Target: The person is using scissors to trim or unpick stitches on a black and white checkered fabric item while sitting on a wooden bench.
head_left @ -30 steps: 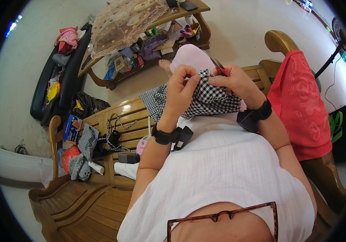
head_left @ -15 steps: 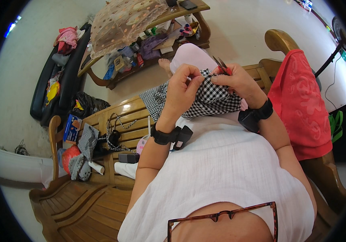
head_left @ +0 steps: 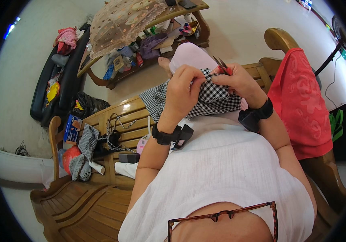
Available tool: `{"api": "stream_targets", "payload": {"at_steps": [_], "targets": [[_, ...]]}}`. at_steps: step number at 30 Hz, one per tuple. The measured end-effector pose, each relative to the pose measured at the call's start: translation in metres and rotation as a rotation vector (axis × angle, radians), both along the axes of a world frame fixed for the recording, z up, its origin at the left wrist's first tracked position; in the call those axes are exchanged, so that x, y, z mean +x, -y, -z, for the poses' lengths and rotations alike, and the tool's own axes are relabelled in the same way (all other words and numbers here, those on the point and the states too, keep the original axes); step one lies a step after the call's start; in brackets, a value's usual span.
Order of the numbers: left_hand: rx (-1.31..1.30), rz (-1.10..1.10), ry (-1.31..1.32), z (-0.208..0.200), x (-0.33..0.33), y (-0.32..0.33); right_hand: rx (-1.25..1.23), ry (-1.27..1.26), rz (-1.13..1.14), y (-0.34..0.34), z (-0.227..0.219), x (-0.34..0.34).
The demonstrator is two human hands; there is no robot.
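Note:
A black-and-white checked cloth (head_left: 215, 97) lies over my lap and thigh. My left hand (head_left: 182, 90) is closed in a pinch at the cloth's upper edge; what sits between the fingertips is too small to make out. Close beside it, my right hand (head_left: 241, 82) has small scissors (head_left: 223, 67) with red handles tucked in its fingers, the dark blades parted and pointing up and away. The right thumb presses down at the cloth's edge, near the left fingertips.
I sit on a slatted wooden bench (head_left: 130, 105). To the left on it lie a blue box (head_left: 73, 128), cords, cloth pieces and a small dark block (head_left: 129, 157). A red cloth (head_left: 300, 109) hangs over the right armrest. Ahead stands a cluttered low table (head_left: 161, 20).
My left hand has turned slightly, its fingers curling in more and its pinch shifting a little at the cloth's edge. The right hand and the scissors have hardly moved.

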State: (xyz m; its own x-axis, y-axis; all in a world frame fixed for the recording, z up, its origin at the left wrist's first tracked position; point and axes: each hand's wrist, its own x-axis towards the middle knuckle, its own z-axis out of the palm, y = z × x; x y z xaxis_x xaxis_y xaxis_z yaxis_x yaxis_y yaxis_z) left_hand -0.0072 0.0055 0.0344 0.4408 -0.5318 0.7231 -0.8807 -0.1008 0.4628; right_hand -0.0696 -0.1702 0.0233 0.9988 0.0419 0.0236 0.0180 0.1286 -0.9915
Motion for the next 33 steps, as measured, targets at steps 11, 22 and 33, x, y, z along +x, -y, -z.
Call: {"api": "stream_targets", "payload": {"at_steps": [11, 22, 33], "targets": [[0.045, 0.053, -0.300, 0.001, 0.002, -0.004, -0.054, 0.009, -0.002, 0.002, 0.005, 0.002], [-0.256, 0.266, -0.672, 0.008, 0.012, 0.001, -0.217, 0.286, 0.110, -0.004, 0.010, 0.007], [-0.002, 0.254, -0.528, 0.009, -0.003, -0.004, -0.253, 0.542, 0.205, -0.004, 0.020, 0.011]]}}
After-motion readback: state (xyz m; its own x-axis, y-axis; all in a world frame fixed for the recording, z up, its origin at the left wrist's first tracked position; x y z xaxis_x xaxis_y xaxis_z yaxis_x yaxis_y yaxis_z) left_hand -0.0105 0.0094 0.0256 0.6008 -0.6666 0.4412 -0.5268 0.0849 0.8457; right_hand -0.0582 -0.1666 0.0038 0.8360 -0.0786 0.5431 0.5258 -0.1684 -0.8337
